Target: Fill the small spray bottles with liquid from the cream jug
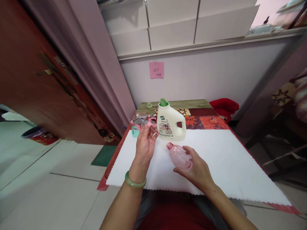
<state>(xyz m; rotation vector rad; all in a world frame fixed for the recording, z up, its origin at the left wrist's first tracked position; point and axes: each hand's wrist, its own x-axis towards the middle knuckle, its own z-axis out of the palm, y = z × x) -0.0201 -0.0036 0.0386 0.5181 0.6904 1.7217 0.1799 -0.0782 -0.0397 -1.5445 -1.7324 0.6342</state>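
The left hand [145, 145] pinches a trigger sprayer [141, 121], the right hand [198, 166] grips a pink bottle [177, 155], and beyond both are a blurrily labelled handled jug [172, 123] and a sticky note [156, 70] reading "357".

A see-through pink bottle [178, 156] is being held tilted by the right hand [198, 167] above the worktop [196, 103], its uncapped mouth being turned to the far left corner. A grey-and-pink spray head [144, 122] is being held by the left hand [145, 143], nearer the left edge.
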